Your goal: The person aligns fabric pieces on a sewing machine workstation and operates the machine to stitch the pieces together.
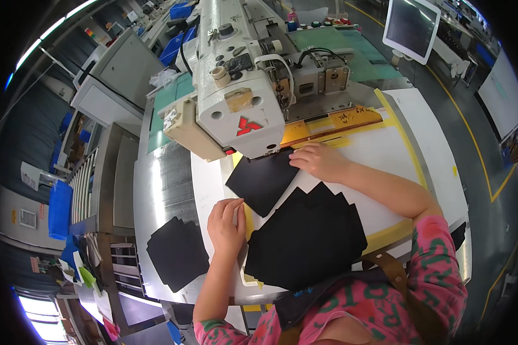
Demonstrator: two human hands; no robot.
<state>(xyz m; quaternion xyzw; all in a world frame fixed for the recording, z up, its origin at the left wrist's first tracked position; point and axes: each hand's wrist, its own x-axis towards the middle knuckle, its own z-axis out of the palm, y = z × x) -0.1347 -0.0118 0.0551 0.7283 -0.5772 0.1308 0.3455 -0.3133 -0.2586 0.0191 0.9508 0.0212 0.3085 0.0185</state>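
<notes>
A black square piece of material (261, 183) lies tilted beneath the head of a white industrial sewing machine (221, 86). My right hand (319, 161) rests on its upper right corner, fingers lightly bent and apart. My left hand (227, 224) is open with curved fingers at the left corner of that piece, over the white work board (385, 172) and its yellow tape. A larger stack of black pieces (305, 241) lies between my forearms. A smaller stack (177, 253) sits on the steel table surface left of my left hand.
An orange template bar (328, 125) crosses behind my right hand. A monitor (408, 29) stands at back right. A blue bin (60, 210), steel racks and a grey cabinet (121, 69) are at left. Thread cones (322, 23) stand behind the machine. A yellow-lined walkway runs at right.
</notes>
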